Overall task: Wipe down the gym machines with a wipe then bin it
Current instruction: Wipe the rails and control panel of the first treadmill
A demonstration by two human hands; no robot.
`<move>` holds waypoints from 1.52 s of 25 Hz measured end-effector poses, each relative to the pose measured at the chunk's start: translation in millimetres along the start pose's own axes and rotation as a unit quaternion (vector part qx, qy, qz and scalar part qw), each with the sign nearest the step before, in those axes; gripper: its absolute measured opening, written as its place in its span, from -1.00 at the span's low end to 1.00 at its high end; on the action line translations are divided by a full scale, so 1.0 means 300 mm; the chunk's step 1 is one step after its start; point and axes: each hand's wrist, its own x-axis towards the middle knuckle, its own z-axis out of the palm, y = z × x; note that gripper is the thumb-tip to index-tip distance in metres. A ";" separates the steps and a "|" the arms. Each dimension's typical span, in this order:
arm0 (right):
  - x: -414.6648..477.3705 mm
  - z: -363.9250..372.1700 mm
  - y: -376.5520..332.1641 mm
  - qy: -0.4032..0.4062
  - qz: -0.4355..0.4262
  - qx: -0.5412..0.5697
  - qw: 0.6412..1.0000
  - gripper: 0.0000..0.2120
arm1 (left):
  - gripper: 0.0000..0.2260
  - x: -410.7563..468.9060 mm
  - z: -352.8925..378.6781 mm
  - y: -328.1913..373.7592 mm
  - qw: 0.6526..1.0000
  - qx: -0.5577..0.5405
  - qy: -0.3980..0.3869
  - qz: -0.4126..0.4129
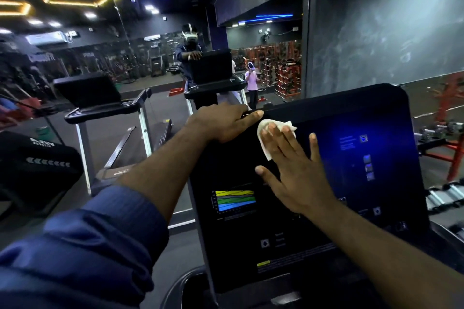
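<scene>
Big black treadmill console [313, 208] fills the near right. Left hand [223, 123] grips its far left top corner, likely to steady it. Right hand [293, 165] lies flat, fingers spread, pressing the white wipe [266, 133] against the upper-left screen, mid-wipe.

Right hand [295, 170] flat on treadmill console [326, 208], wipe [270, 133] under its fingertips. Left hand [223, 121] just left of wipe, over console's top-left corner. Chart sticker [234, 200] below-left of right hand. Mirror [150, 45] behind console.
</scene>
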 end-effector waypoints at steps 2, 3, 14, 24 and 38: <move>-0.024 0.021 -0.043 -0.010 -0.038 0.011 0.999 -0.19 | -0.26 -0.015 0.006 0.006 1.000 0.018 0.022 -0.010; -0.047 0.029 -0.015 -0.016 -0.093 -0.014 0.995 -0.19 | -0.28 -0.020 0.009 0.011 0.999 0.027 0.027 -0.013; -0.102 0.006 0.207 -0.039 -0.160 -0.067 0.984 -0.20 | -0.43 -0.012 0.023 0.074 0.996 0.067 0.052 -0.026; -0.147 0.010 0.303 -0.038 -0.050 -0.040 0.997 -0.21 | -0.23 0.120 0.040 0.292 0.997 0.067 0.035 0.002; -0.119 0.014 0.323 -0.001 0.087 0.053 0.995 -0.15 | -0.27 0.243 0.040 0.428 0.995 0.057 0.033 0.069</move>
